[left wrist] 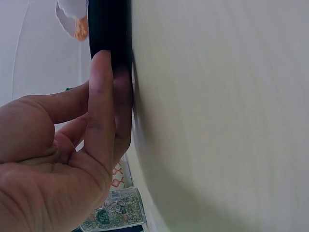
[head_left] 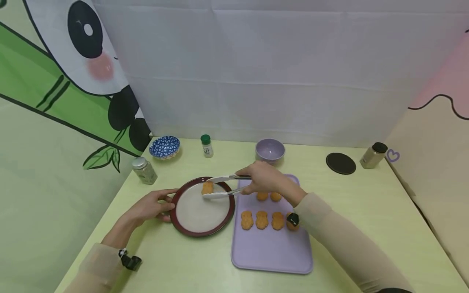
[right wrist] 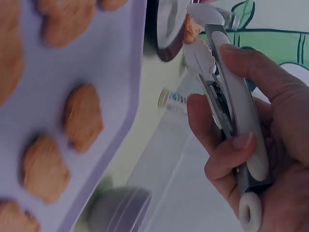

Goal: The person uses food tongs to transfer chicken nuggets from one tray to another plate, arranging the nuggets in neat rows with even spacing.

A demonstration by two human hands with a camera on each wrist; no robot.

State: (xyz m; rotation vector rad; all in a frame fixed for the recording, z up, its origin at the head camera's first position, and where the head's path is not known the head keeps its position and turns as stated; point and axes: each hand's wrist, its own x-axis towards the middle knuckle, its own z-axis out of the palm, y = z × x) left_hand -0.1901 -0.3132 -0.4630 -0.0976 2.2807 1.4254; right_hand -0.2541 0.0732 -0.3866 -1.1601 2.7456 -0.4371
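Observation:
My right hand (head_left: 265, 178) grips a pair of tongs (right wrist: 241, 106) with white scalloped tips. Between those tips is a golden-brown nugget (head_left: 207, 188), over the far part of a round plate (head_left: 201, 213) with a dark red rim. Whether the nugget touches the plate I cannot tell. At the plate's left side, my left hand (head_left: 150, 205) holds the rim with its fingers and thumb; in the left wrist view its fingertips (left wrist: 101, 65) press the plate's dark outer edge. Several more nuggets (head_left: 261, 219) lie in rows on a lilac tray (head_left: 271, 252), partly hidden by the right arm.
Behind the plate stand a blue patterned bowl (head_left: 165, 147), a green-capped shaker (head_left: 207, 146) and a purple bowl (head_left: 270, 150). A silver-lidded spice jar (head_left: 144, 171) is at left. To the right are a black round disc (head_left: 340, 163) and a black-lidded jar (head_left: 373, 155).

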